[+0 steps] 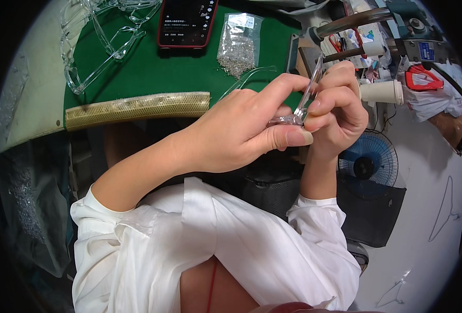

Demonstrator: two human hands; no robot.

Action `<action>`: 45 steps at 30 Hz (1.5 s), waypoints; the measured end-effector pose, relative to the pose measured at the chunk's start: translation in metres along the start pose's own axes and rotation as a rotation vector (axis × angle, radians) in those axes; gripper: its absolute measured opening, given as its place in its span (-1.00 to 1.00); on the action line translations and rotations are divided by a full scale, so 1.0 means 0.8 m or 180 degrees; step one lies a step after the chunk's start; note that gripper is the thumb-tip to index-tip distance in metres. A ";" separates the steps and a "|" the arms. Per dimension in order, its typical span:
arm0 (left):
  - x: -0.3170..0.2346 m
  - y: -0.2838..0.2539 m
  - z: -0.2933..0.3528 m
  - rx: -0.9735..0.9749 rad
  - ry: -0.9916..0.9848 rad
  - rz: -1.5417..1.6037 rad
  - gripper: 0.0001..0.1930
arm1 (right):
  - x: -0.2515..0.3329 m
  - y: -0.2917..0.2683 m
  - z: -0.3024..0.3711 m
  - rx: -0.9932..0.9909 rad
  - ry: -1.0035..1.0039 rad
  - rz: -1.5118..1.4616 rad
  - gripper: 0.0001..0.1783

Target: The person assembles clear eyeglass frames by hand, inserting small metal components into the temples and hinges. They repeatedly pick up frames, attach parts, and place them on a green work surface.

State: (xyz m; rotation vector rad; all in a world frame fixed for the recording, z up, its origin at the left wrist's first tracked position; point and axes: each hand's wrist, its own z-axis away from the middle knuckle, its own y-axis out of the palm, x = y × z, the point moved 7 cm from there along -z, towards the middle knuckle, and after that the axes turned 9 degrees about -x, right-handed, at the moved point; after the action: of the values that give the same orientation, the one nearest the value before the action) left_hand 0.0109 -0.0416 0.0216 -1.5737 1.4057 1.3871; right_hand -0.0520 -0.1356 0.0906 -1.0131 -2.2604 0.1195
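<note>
Clear frames: a pile of clear plastic eyeglass frames lay at the far left on the green table, well apart from my hands.
Table edge: a strip of yellow mesh padding covered the near edge; below it was open room, above my lap.
Phone: a phone in a red case lay at the far edge, with a small bag of tiny metal parts just beside it on the right.
Left hand: my left hand was closed on the lower end of the clear plastic piece, thumb pressing from below.
Clear plastic piece: it was held in the air past the table's right edge; its long axis went steeply up and a little to the right, toward the machine.
Right hand: my right hand pinched the same piece from the right, fingers curled closed.
Room: on the right, a white roll was near my knuckles; a blue fan stood lower.
</note>
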 end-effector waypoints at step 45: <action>0.018 0.095 -0.248 -0.0755 0.1553 -0.3245 -0.72 | -0.123 -0.281 -0.041 -0.2915 0.0627 0.0216 -0.82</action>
State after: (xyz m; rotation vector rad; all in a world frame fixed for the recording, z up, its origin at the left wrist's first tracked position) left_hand -0.0034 -0.2468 0.0757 -2.3890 0.4461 0.5655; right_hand -0.1268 -0.3665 0.1387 -1.4551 -2.0842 -1.0226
